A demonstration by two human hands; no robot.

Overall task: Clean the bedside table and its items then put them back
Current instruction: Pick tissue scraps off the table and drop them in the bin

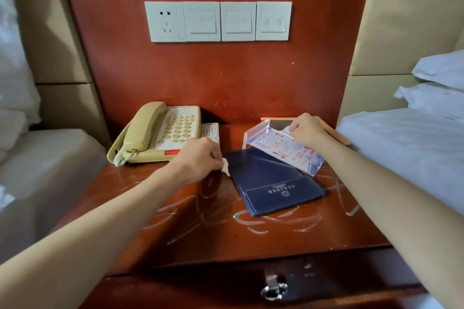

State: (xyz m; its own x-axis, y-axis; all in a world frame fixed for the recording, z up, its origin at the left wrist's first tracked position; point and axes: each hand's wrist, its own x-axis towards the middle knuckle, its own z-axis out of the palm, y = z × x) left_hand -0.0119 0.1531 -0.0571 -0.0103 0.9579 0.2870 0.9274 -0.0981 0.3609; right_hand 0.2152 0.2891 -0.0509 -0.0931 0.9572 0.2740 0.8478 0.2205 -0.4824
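Table-cleaning job, early days by the look of it: chalky white scribbles all over the bedside table [200, 238] top, not wiped yet. Right hand [305, 130] curled round the upper edge of the clear acrylic sign stand [281, 148], tilted, low end resting on the blue folder [273, 183]. Printed card tucked inside the stand. Left hand [198, 158] pinching a small white wad [225, 167], tissue or cloth, can't say which, right at the folder's far-left corner, just in front of the remote [210, 133] and beside the phone [160, 133]. Folder flat and skewed between both hands, far-right part under the stand. So probably: lift the stand up and off rightward first, then wipe toward the folder from the left. Drawer [251, 288] below shut, contents unseen
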